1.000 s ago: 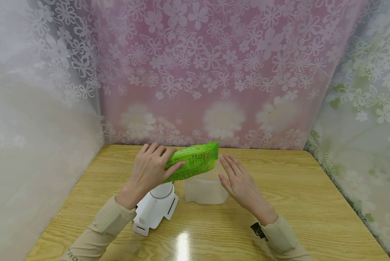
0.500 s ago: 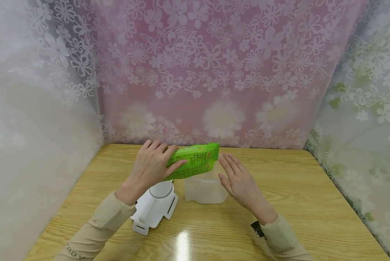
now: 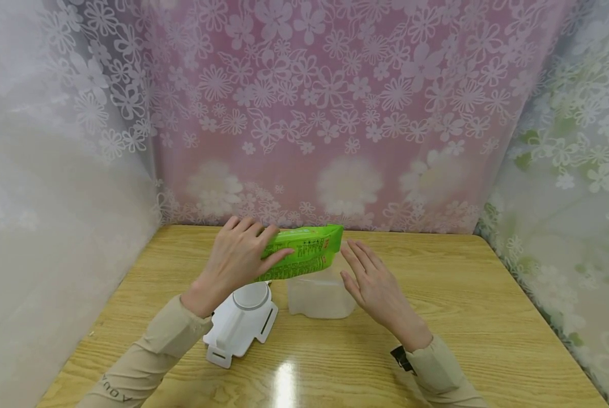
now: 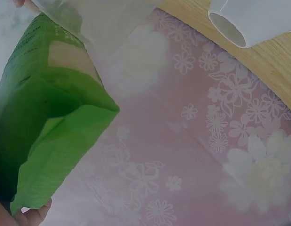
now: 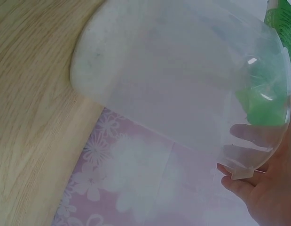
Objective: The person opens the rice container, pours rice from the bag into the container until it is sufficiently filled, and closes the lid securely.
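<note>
My left hand [image 3: 238, 258] grips a bright green printed packet [image 3: 304, 249], thumb along its near face. The packet lies tilted, its right end over a translucent plastic container [image 3: 319, 297]. In the left wrist view a folded green end flap of the packet [image 4: 65, 150] shows, with a fingertip at its lower corner. My right hand [image 3: 380, 292] rests at the container's right side, its fingers straight. In the right wrist view the fingers show through the clear wall near the rim of the container [image 5: 159, 80]. The packet hides part of the container's top.
A white plastic lid [image 3: 240, 328] with a round cap and slotted side flaps lies on the wooden table [image 3: 462, 317], left of the container. Flowered curtains [image 3: 314, 141] stand behind the table and at both sides.
My left hand and the green packet have shifted very slightly to the right and levelled a little. My right hand and the container stay almost where they were.
</note>
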Action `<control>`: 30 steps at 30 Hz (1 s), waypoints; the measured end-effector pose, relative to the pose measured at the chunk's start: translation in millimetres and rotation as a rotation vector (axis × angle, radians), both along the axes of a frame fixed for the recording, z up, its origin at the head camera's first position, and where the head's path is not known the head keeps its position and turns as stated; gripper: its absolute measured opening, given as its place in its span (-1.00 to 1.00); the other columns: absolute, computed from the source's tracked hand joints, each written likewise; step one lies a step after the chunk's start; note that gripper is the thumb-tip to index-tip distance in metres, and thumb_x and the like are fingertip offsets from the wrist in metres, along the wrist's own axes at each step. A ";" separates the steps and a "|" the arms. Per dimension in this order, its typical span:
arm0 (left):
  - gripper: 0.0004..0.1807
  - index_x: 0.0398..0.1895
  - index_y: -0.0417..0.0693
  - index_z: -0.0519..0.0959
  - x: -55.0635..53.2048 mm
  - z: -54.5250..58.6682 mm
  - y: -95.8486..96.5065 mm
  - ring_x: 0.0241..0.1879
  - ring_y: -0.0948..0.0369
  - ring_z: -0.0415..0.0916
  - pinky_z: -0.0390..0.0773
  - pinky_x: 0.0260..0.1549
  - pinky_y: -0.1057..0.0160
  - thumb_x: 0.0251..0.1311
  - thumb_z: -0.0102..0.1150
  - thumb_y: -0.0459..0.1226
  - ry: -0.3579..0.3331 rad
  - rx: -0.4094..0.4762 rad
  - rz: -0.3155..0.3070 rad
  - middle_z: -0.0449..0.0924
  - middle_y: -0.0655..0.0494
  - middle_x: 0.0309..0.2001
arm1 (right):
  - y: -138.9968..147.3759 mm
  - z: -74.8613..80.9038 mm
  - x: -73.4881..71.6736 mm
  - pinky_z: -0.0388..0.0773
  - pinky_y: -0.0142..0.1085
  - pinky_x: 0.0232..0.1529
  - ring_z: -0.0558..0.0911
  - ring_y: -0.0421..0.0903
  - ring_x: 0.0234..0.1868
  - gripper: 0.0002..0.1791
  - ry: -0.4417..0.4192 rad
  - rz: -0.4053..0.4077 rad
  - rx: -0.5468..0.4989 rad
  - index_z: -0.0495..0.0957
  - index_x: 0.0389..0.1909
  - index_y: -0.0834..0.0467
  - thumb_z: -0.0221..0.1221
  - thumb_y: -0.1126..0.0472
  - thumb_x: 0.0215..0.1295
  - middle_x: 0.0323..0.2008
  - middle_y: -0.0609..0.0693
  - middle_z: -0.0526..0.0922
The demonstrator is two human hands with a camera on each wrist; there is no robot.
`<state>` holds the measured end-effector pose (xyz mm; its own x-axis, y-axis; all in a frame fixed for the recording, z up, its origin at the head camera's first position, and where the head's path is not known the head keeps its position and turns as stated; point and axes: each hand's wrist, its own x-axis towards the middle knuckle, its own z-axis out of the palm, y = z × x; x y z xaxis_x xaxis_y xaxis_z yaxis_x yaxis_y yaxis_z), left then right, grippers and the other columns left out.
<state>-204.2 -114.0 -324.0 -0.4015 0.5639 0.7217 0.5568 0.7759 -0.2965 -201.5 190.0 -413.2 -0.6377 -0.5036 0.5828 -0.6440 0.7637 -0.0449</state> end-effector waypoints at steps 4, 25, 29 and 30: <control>-0.49 -0.36 -0.07 0.62 0.2 -0.3 -0.1 -0.49 0.05 0.54 0.47 -0.42 0.12 0.20 0.30 0.21 -0.005 0.000 0.001 0.61 0.03 -0.54 | -0.4 0.1 0.6 0.26 0.05 0.44 0.35 0.23 0.43 -0.32 -0.005 0.001 -0.002 0.37 0.40 0.34 -0.27 -0.13 0.66 0.43 0.30 0.34; -0.62 -0.31 -0.08 0.60 -2.1 1.6 3.3 -0.48 0.08 0.57 0.54 -0.37 0.16 0.31 0.26 0.06 -0.018 -0.039 -0.014 0.65 0.07 -0.53 | 1.1 -0.5 1.1 0.28 0.06 0.43 0.33 0.23 0.44 -0.33 -0.025 -0.007 0.002 0.36 0.41 0.33 -0.26 -0.13 0.66 0.44 0.30 0.33; -0.64 -0.32 -0.07 0.62 -2.7 2.1 3.0 -0.49 0.09 0.56 0.51 -0.40 0.18 0.29 0.29 0.05 -0.008 -0.032 -0.030 0.66 0.08 -0.54 | 0.9 -1.0 0.5 0.29 0.05 0.43 0.34 0.23 0.44 -0.31 -0.010 -0.006 0.002 0.37 0.40 0.34 -0.29 -0.14 0.67 0.43 0.30 0.34; -0.64 -0.32 -0.06 0.62 -2.8 2.4 2.9 -0.50 0.09 0.55 0.50 -0.42 0.18 0.29 0.29 0.05 -0.002 -0.031 -0.033 0.66 0.09 -0.54 | 0.7 -0.9 0.4 0.29 0.05 0.43 0.35 0.23 0.43 -0.30 -0.006 -0.005 0.001 0.38 0.40 0.34 -0.31 -0.15 0.67 0.43 0.30 0.35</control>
<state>-207.0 -111.1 -321.5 -0.3841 0.5986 0.7030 0.5827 0.7478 -0.3184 -201.1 190.7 -414.1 -0.6434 -0.5012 0.5786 -0.6401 0.7668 -0.0475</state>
